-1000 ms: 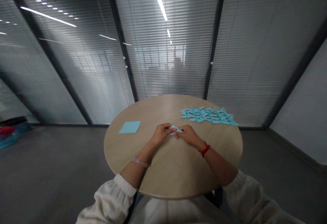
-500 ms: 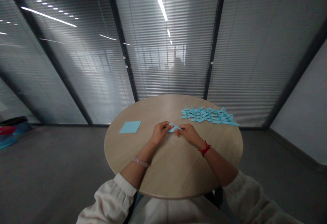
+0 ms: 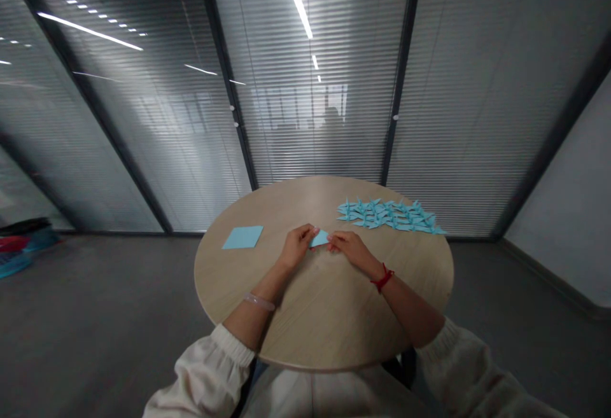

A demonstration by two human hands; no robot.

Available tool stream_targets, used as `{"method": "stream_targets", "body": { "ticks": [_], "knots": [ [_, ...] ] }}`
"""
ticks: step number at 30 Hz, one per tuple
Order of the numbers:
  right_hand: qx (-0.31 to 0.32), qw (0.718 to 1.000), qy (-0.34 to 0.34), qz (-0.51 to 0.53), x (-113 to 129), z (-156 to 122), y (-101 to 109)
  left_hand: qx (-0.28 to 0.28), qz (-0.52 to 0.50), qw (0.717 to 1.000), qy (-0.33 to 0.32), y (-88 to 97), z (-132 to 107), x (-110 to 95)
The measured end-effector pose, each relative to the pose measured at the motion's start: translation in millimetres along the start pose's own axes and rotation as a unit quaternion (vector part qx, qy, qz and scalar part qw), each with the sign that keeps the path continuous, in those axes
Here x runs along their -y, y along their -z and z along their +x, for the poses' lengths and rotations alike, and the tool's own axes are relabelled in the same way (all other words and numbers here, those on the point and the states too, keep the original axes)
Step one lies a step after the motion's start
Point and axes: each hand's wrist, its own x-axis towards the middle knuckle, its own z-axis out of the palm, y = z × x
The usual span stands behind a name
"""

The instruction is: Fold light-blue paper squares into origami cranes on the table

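Observation:
A small piece of folded light-blue paper (image 3: 319, 238) is held between my two hands above the middle of the round table (image 3: 329, 316). My left hand (image 3: 296, 245) pinches its left side, with the thumb on top. At the paper's right corner, my right hand (image 3: 352, 247) has its fingertips closed on it. The fingers hide both ends, so the exact folds cannot be made out. Left of my hands lies a flat stack or sheet of light-blue square paper (image 3: 242, 237).
Several folded light-blue paper cranes (image 3: 386, 213) stand packed together at the table's back right. Behind the table rises a glass wall with blinds (image 3: 319, 138). Bins (image 3: 28, 240) with red and blue liners sit on the floor at far left.
The folded paper has shifted slightly left and turned between my fingers, and its outline looks different. Both hands stay almost in place; the cranes and the square paper have not moved.

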Motion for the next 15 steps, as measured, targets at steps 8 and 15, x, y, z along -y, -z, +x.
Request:
{"method": "stream_targets", "body": {
  "ticks": [8,15],
  "knots": [
    [-0.078,0.996,-0.002,-0.043,-5.0,2.5,2.3,0.041,-0.082,0.995,0.041,-3.6,-0.9,-1.8],
    [-0.093,0.996,-0.007,-0.016,-3.1,2.3,1.1,0.007,-0.039,0.999,0.036,-1.4,-3.7,-2.5]
  ]
}}
